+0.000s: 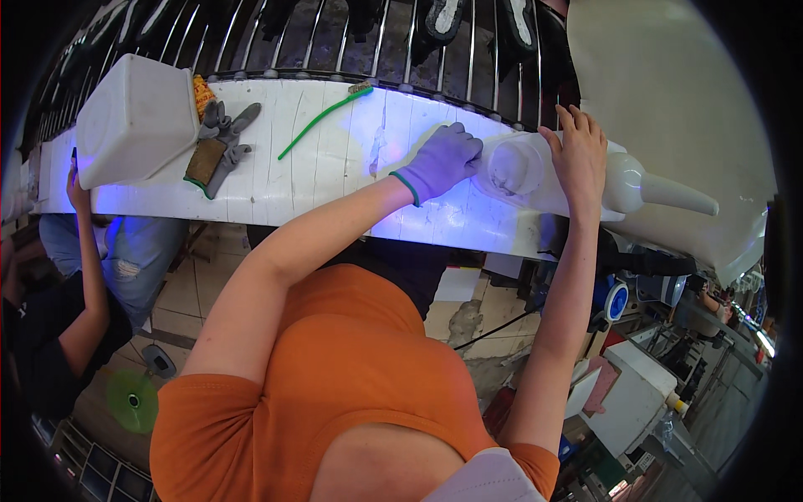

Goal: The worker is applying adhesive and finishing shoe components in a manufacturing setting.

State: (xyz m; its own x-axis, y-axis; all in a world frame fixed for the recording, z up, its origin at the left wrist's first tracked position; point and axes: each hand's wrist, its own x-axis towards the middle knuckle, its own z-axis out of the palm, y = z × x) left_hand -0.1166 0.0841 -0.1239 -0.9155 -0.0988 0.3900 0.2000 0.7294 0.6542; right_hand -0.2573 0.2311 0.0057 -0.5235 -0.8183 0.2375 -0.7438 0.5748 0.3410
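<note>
Gloved left hand [448, 161] curls at the translucent plastic container [542, 186] on the white bench [276, 188], its grip impossible to tell! The bare right hand [577, 159] spreads loosely over the container's right side.

White tub [138, 121] — grey glove [225, 132] alongside

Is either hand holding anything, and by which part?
The right hand spans the pale plastic container near its right end; the gloved left hand curls at its left edge. Whether either truly grips cannot be told.
</note>
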